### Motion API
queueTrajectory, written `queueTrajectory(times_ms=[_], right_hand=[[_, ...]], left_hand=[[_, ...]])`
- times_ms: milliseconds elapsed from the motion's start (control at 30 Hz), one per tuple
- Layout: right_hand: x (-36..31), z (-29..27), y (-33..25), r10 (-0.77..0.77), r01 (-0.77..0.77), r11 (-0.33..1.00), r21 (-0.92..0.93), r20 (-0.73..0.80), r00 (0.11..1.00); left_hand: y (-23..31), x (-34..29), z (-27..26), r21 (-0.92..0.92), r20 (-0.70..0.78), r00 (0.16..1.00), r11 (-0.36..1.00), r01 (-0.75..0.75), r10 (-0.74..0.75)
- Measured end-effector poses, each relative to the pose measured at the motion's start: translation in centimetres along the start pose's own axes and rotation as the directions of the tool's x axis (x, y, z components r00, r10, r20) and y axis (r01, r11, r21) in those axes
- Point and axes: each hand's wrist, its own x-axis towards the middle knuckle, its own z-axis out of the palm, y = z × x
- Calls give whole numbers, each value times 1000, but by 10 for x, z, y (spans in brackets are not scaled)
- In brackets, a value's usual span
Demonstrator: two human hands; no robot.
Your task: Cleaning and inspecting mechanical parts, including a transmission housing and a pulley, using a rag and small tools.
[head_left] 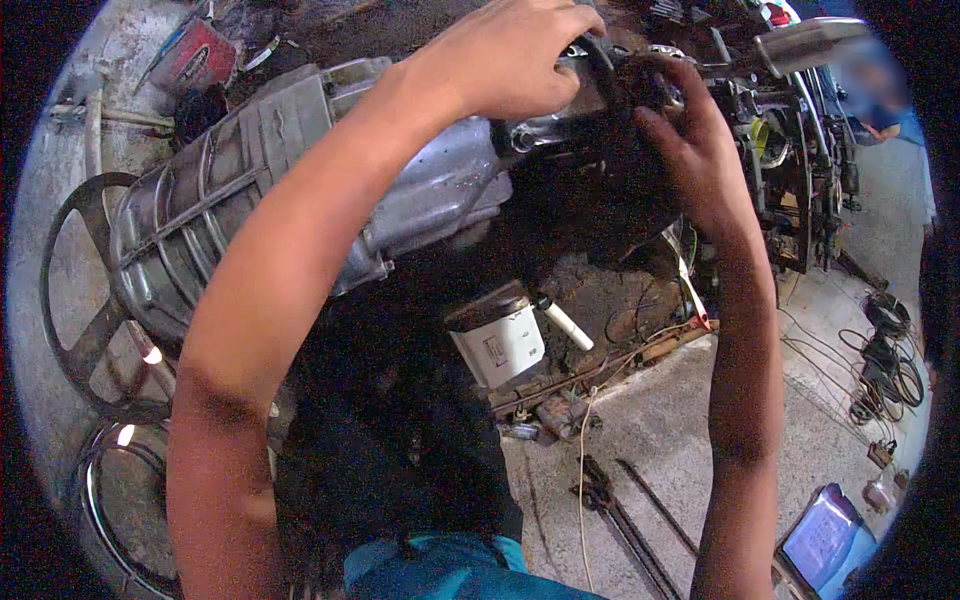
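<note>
A large ribbed grey metal casing (240,160), like a gearbox housing, lies across the upper left, partly behind my left forearm. Past its right end, my left hand (525,60) reaches in with fingers curled over a dark curved part (598,65). My right hand (695,130) faces it from the right, thumb and fingers bent around the same dark area. What lies between its fingertips is too dark to make out. Below both hands the machinery is in deep shadow.
A white container (500,345) with a dark top stands below, beside a white tube (567,325). Black cables (888,360) and a blue package (825,540) lie at the right. A large dark ring (52,285) is at left. Another person (875,90) is at upper right.
</note>
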Motion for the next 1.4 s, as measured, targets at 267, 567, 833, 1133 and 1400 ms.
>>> queueTrajectory(times_ms=[267,567,833,1133,1400], right_hand=[[-3,4,-7,95,-108,987,117,109,990],[-4,14,-4,59,-48,986,162,-63,996],[-10,14,4,-217,132,873,-470,-131,967],[-8,3,-14,345,-378,854,359,155,926],[-4,-3,-18,239,-272,910,312,142,961]], left_hand=[[-6,-3,2,-97,54,991,987,127,-122],[-2,-2,-11,-126,122,982,979,158,-143],[-3,-7,1,-131,45,993,985,115,-110],[0,-6,-1,-146,35,992,982,124,-120],[-6,-4,9,-139,38,971,961,238,-235]])
